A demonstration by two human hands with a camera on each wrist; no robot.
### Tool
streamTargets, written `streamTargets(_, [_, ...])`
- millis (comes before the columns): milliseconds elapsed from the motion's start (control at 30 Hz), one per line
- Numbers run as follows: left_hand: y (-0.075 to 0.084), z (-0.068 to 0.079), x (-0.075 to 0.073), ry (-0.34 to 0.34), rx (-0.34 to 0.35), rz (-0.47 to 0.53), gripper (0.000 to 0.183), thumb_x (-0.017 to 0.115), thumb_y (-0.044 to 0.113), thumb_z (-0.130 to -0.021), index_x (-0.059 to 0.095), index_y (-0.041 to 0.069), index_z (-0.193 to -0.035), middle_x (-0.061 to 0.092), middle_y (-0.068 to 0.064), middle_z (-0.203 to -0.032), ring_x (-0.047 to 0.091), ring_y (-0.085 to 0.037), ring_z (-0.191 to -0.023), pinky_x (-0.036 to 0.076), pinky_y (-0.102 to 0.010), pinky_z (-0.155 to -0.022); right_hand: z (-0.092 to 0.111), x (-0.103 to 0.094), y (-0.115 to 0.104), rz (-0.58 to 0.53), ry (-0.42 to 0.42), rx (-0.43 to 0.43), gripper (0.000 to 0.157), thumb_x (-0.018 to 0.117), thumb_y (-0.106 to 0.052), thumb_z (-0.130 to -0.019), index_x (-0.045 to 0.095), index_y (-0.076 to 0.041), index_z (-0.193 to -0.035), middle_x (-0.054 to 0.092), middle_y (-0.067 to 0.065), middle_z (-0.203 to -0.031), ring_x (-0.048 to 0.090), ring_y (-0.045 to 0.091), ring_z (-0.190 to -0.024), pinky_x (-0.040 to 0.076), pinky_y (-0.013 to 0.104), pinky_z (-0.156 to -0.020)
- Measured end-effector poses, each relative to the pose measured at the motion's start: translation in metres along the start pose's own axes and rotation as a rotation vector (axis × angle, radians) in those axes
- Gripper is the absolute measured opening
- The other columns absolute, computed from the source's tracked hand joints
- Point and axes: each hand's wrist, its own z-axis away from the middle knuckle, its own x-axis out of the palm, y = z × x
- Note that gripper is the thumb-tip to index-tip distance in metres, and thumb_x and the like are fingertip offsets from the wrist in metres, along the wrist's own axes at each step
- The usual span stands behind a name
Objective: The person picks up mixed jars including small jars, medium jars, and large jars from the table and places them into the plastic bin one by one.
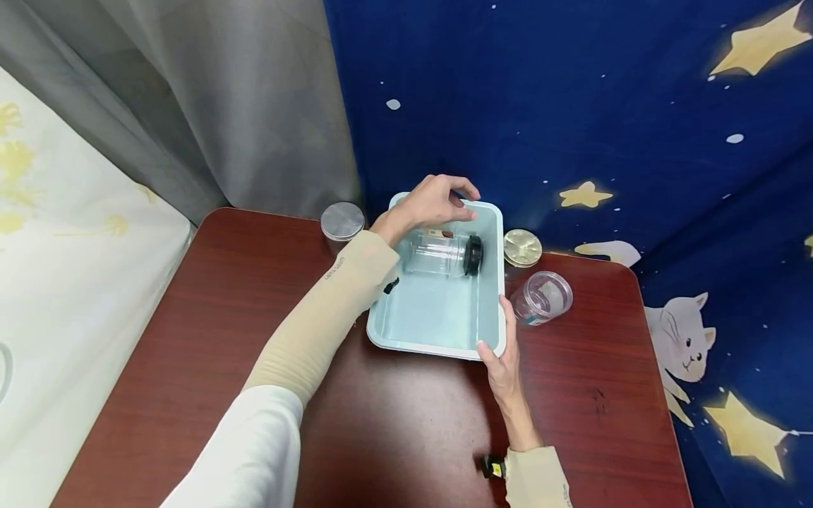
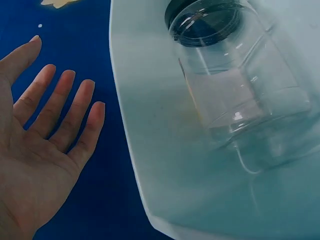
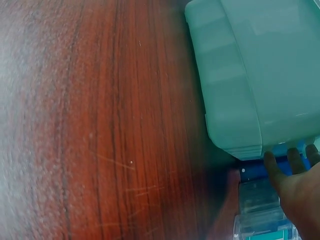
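Note:
A light blue-green plastic bin stands near the back of the table, its outer wall showing in the right wrist view. Inside it a clear jar with a black lid lies on its side toward the far end. My left hand hovers over the bin's far rim, fingers spread and holding nothing; the left wrist view has this hand beside the bin wall. With thumb at the near rim and fingers along the right side, my right hand grips the bin's near right corner.
A clear empty-looking jar stands right of the bin, close to my right fingers. Behind it is a container with a gold lid. A silver-lidded container stands left of the bin. A blue curtain hangs behind the brown table.

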Motion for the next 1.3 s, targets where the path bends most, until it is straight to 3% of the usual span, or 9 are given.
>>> streamTargets(267, [0.008,0.004,-0.01,-0.066,-0.019,-0.024,0.045,0.073,0.034,-0.091,0.063,0.016,-0.132,0.06,0.002,-0.132,0.06,-0.013,-0.111,0.047,-0.027,-0.094,0.001,0.0,0.0,-0.007,0.001,0.004,0.081,0.057,-0.007,-0.08,0.027,-0.005,-0.155,0.035,0.028,-0.15,0.04,0.032,-0.128,0.032,0.027,-0.105])
streamTargets(467, [0.012,0.01,-0.019,-0.059,-0.015,-0.026,0.048,0.072,0.035,-0.092,0.06,0.016,-0.135,0.058,0.001,-0.135,0.059,-0.013,-0.112,0.047,-0.026,-0.093,0.002,0.0,-0.001,-0.005,0.009,0.002,0.081,0.058,-0.007,-0.08,0.028,-0.005,-0.155,0.036,0.027,-0.149,0.04,0.034,-0.128,0.032,0.027,-0.105])
streamTargets(767, [0.002,0.024,-0.032,0.063,0.104,0.01,0.058,0.08,0.033,-0.085,0.059,0.015,-0.136,0.059,0.002,-0.135,0.059,-0.021,-0.118,0.048,-0.023,-0.092,0.004,0.002,-0.002,-0.001,0.012,0.004,0.081,0.057,-0.007,-0.08,0.028,-0.006,-0.156,0.037,0.026,-0.149,0.041,0.034,-0.128,0.033,0.028,-0.105])
streamTargets(1033, [0.005,0.034,-0.042,0.173,0.185,0.152,0.051,0.08,0.03,-0.085,0.063,0.011,-0.13,0.062,0.002,-0.13,0.06,-0.02,-0.116,0.047,-0.036,-0.098,0.002,0.001,-0.004,0.013,0.017,0.001,0.08,0.056,-0.008,-0.08,0.028,-0.006,-0.156,0.037,0.024,-0.151,0.04,0.029,-0.13,0.031,0.029,-0.106])
streamTargets(1300, [0.006,0.042,-0.049,0.213,0.15,0.154,0.049,0.079,0.032,-0.085,0.065,0.014,-0.128,0.062,0.005,-0.128,0.06,-0.014,-0.114,0.047,-0.031,-0.097,0.004,0.001,-0.007,0.035,0.016,0.009,0.08,0.057,-0.012,-0.081,0.029,-0.006,-0.155,0.037,0.023,-0.151,0.04,0.031,-0.13,0.03,0.03,-0.106])
